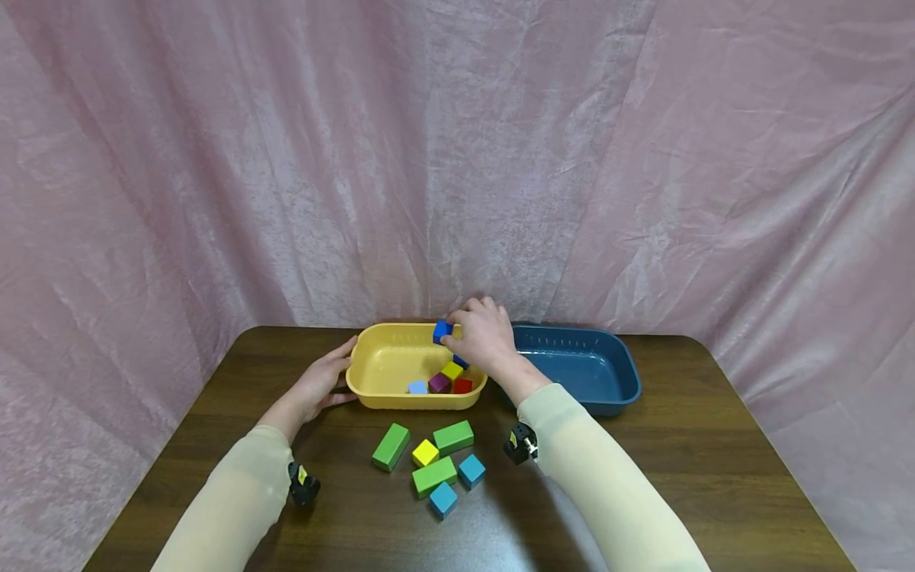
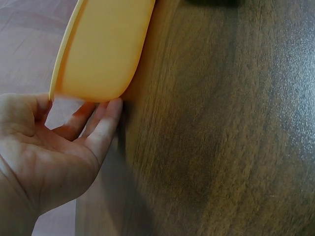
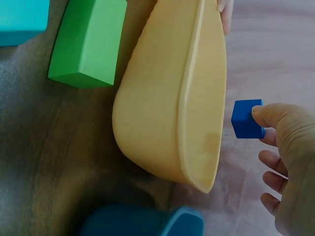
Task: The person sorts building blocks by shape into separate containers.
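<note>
My right hand (image 1: pixel 484 338) pinches a dark blue cube (image 3: pixel 246 119) between thumb and fingertips, above the far right part of a yellow plastic bin (image 1: pixel 379 402). With thumb and fingers spread about its left end, my left hand (image 1: pixel 319 387) holds that bin; one digit meets the rim in the left wrist view. Inside the bin lie a purple cube (image 1: pixel 439 384), a yellow cube (image 1: pixel 453 370), a red cube (image 1: pixel 462 387), a light blue cube (image 1: pixel 418 388) and another dark blue cube (image 1: pixel 461 361), partly hidden by the right hand.
A dark blue bin (image 1: pixel 620 397) stands to the right, partly behind the right forearm. In front of the yellow bin, several green blocks (image 1: pixel 391 447), a yellow cube (image 1: pixel 425 453) and two sky-blue cubes (image 1: pixel 443 500) lie on the wooden table (image 1: pixel 665 477). A pink curtain (image 1: pixel 429 159) hangs behind.
</note>
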Action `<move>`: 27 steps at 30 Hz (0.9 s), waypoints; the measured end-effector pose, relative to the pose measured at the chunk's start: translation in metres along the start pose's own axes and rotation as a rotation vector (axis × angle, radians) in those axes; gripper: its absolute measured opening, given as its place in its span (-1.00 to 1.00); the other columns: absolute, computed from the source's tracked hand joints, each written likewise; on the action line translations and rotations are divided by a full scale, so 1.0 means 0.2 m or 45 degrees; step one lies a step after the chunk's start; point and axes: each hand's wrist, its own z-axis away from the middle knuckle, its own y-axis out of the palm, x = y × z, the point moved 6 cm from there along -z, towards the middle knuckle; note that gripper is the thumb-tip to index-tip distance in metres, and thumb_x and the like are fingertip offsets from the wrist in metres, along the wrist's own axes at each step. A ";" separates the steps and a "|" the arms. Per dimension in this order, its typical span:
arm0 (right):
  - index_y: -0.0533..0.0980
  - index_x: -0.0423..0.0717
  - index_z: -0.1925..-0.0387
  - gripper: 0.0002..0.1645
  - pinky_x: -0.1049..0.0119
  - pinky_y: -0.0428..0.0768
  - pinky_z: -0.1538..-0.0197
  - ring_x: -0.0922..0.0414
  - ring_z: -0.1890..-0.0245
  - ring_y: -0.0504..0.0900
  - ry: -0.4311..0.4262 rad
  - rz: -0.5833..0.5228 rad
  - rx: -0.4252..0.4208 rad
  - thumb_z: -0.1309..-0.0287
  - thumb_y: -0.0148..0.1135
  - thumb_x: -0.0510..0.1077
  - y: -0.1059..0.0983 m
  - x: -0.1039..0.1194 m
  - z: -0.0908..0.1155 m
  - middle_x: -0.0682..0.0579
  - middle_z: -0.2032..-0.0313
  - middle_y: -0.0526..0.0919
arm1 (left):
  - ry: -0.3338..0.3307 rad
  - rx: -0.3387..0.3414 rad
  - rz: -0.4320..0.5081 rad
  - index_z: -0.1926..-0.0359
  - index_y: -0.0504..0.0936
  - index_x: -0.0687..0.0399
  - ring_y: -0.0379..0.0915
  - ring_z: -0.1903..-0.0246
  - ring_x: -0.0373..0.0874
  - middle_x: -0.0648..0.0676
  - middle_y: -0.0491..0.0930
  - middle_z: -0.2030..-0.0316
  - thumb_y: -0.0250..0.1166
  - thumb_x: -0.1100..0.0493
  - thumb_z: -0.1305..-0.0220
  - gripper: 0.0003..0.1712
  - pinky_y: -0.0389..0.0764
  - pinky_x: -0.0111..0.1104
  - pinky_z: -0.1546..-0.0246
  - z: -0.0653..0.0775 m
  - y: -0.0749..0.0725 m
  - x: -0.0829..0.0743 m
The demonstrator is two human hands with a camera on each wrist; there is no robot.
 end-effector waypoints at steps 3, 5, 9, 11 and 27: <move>0.72 0.19 -0.03 -0.57 0.10 0.39 -0.11 0.04 -0.05 0.37 0.009 0.014 0.004 -0.24 0.37 0.27 0.02 0.01 -0.01 0.09 -0.04 0.59 | 0.006 0.003 -0.004 -0.65 -0.11 -0.36 0.33 -0.32 0.23 0.11 -0.13 -0.62 -0.15 0.07 -0.67 -0.33 0.56 0.01 -0.15 0.00 0.00 0.00; 0.72 0.18 -0.02 -0.57 0.10 0.38 -0.11 0.04 -0.05 0.37 0.014 0.017 0.007 -0.24 0.37 0.28 0.03 0.01 -0.01 0.09 -0.04 0.59 | 0.008 0.000 -0.005 -0.65 -0.11 -0.36 0.33 -0.31 0.23 0.12 -0.12 -0.62 -0.15 0.07 -0.67 -0.33 0.56 0.01 -0.14 0.00 0.00 0.00; 0.71 0.18 -0.04 -0.56 0.12 0.38 -0.09 0.04 -0.06 0.36 0.010 0.028 0.017 -0.25 0.36 0.28 0.05 0.03 -0.01 0.10 -0.05 0.58 | -0.002 -0.010 -0.016 -0.65 -0.10 -0.36 0.36 -0.30 0.20 0.12 -0.11 -0.62 -0.14 0.06 -0.67 -0.33 0.58 -0.01 -0.13 0.00 -0.01 0.00; 0.70 0.19 -0.08 -0.54 0.12 0.37 -0.09 0.05 -0.07 0.36 0.005 0.036 0.019 -0.27 0.34 0.28 0.05 0.03 -0.01 0.10 -0.06 0.57 | -0.005 -0.012 -0.022 -0.65 -0.10 -0.35 0.37 -0.29 0.18 0.13 -0.11 -0.62 -0.14 0.06 -0.68 -0.34 0.59 -0.02 -0.12 0.00 -0.01 0.01; 0.68 0.13 -0.13 -0.53 0.07 0.39 -0.13 0.00 -0.10 0.38 -0.055 -0.054 -0.051 -0.28 0.36 0.21 -0.05 0.00 0.01 0.04 -0.08 0.57 | 0.004 0.003 -0.004 -0.65 -0.11 -0.33 0.34 -0.31 0.24 0.15 -0.11 -0.61 -0.16 0.08 -0.68 -0.34 0.57 0.03 -0.14 0.00 0.00 0.00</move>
